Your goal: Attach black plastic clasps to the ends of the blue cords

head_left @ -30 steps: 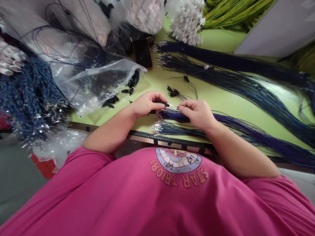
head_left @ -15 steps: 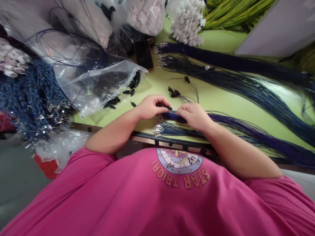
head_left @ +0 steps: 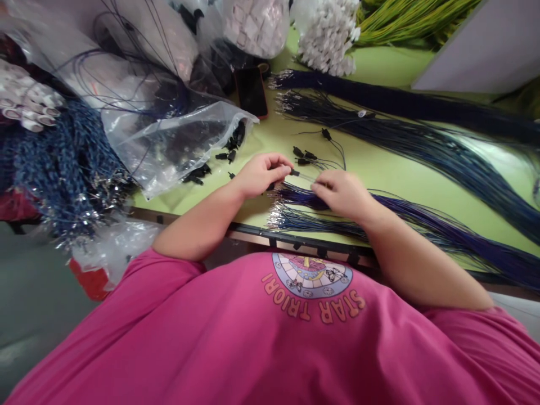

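My left hand [head_left: 264, 174] is closed on a small black connector [head_left: 294, 172], whose end pokes out past the fingertips. To its right, my right hand [head_left: 340, 191] pinches thin wires [head_left: 307, 178] that run toward that connector. Whether the wires are seated in it is too small to tell. Under both hands lies a bundle of blue wires [head_left: 388, 203] with bare metal terminals [head_left: 276, 214] at the left end. Just beyond the hands, black connectors with wires attached [head_left: 306, 156] rest on the table.
A clear plastic bag [head_left: 169, 135] with loose black connectors [head_left: 230, 154] by its mouth lies at left. A phone [head_left: 251, 93] sits behind. Long dark wire bundles [head_left: 379, 126] stretch across the back right. White connectors [head_left: 327, 39] are heaped at the back; blue wires [head_left: 63, 163] hang far left.
My right hand has drawn slightly to the right, away from the left hand, and a stretch of wire now shows between them. The view has shifted a little.
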